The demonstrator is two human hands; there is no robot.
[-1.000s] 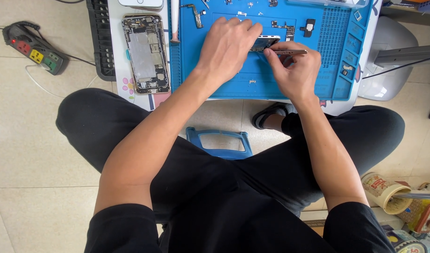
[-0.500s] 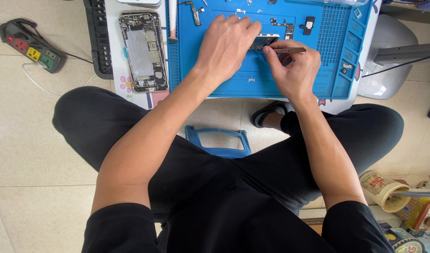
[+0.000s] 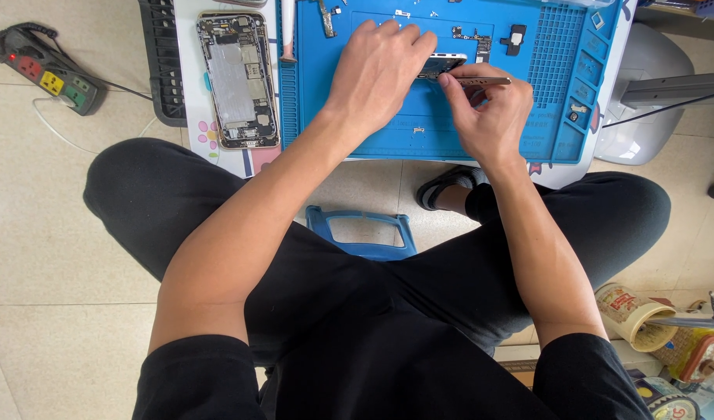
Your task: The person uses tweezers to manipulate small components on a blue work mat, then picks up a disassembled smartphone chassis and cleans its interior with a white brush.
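Left hand (image 3: 380, 74) pins a small dark phone component (image 3: 442, 64) to the blue silicone repair mat (image 3: 419, 124); right hand (image 3: 489, 113) grips thin metal tweezers (image 3: 481, 80). Component work underway; steadiness required.

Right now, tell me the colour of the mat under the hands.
Blue; the mat shows best in the head view, the only one.

An opened phone (image 3: 239, 80) is lying on the desk (image 3: 193, 124) just left of the repair mat (image 3: 481, 132), where both hands are meeting over a small component (image 3: 444, 62); a power strip (image 3: 50, 71) is sitting on the floor (image 3: 54, 233), far left.
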